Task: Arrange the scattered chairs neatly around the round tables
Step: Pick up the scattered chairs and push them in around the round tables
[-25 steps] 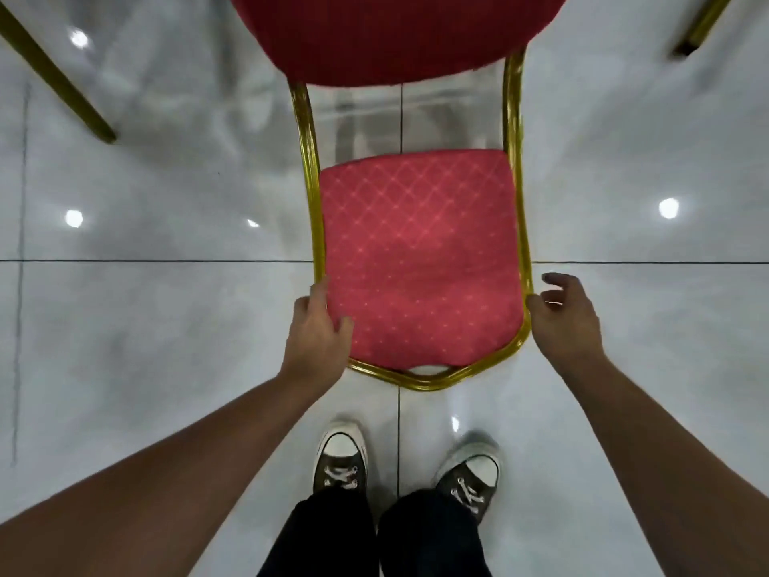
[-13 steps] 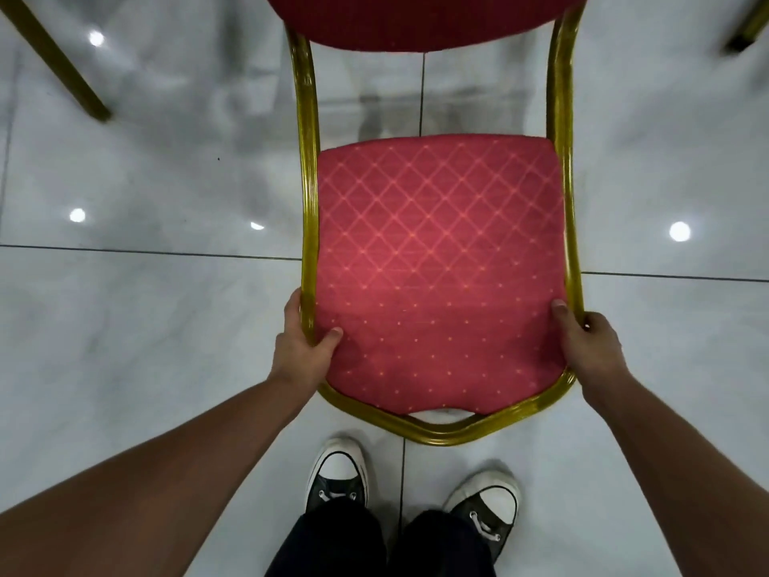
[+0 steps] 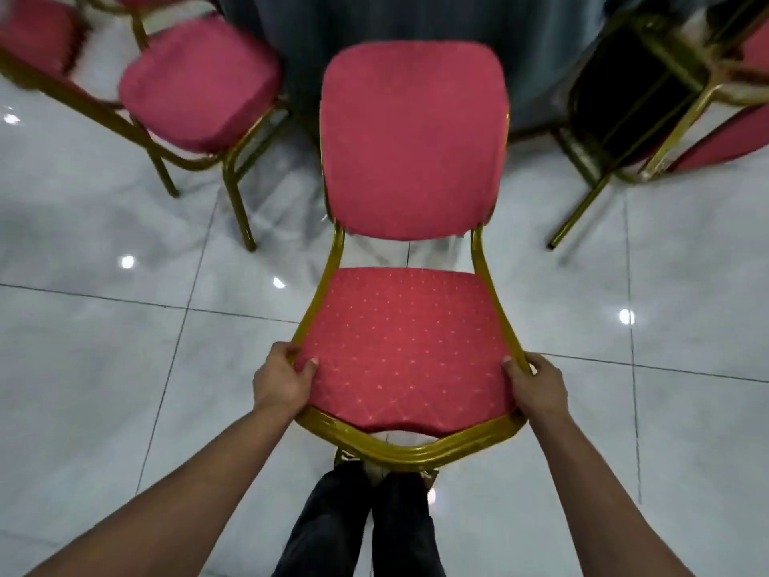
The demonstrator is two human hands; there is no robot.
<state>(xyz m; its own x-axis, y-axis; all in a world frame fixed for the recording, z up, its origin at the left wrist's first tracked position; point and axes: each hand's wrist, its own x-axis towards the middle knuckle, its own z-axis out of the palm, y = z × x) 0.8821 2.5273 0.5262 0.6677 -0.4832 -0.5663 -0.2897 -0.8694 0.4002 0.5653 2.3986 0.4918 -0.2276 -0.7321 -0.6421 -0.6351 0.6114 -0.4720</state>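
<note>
In the head view, the chair [image 3: 399,347] fills the middle of the frame, held between the two hands at the front corners of its seat. The left hand [image 3: 281,383] wraps the gold frame at the lower-left corner of the seat, thumb pressed onto the red cushion and fingers curled round the rail. The right hand [image 3: 539,387] mirrors it at the lower-right corner, thumb on the cushion edge and fingers hooked over the tube. So each grip is closed round the frame, not spread.

The relation that counts: the chair runs straight away from the grip, its long axis from the front rail near the person's legs [image 3: 362,522] at bottom centre up to the backrest [image 3: 414,139] at upper centre. The backrest, not the open front of the seat, faces the draped bench [image 3: 416,18] at the top edge. Both hands sit equally near, one on each side, so neither has the advantage. Judged from this, the chair probably needs turning before it tucks in neatly.

The seat is padded red fabric with a pale dotted diamond pattern; the backrest is plainer red with rounded corners. The frame is ribbed gold-painted metal tube, likely rigid and slick. The floor [image 3: 104,368] is glossy pale marble-look tile with dark grout lines and lamp reflections. A neighbouring chair [image 3: 199,85] stands at upper left, and a tipped chair [image 3: 649,97] shows its dark underside at upper right.
</note>
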